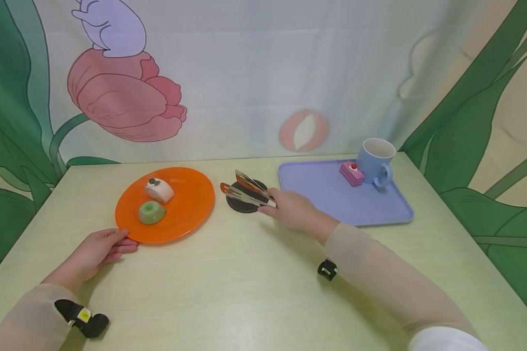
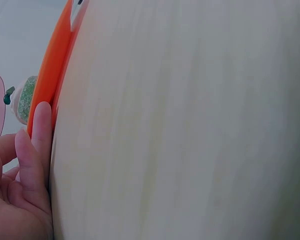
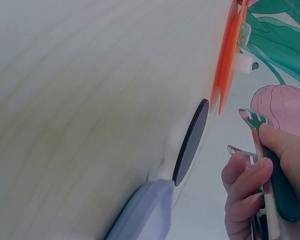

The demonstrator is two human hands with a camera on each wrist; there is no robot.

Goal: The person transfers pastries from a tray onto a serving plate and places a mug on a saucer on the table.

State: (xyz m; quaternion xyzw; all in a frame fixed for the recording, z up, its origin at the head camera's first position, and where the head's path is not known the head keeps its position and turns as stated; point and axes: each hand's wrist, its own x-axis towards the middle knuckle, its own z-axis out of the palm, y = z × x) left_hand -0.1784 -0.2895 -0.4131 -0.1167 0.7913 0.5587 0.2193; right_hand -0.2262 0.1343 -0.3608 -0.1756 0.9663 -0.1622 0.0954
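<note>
My left hand pinches the near left rim of an orange plate, thumb over the edge and fingers below. On the plate lie a white roll-shaped cake with a dark green topping and a green ring-shaped sweet. My right hand holds metal food tongs with green grips. Spread apart, the tongs' tips hold nothing. They hover over a round black coaster, pointing left toward the plate.
A lavender tray stands at the right, carrying a blue mug and a pink cake slice with a red topping. Behind the table hangs a printed curtain.
</note>
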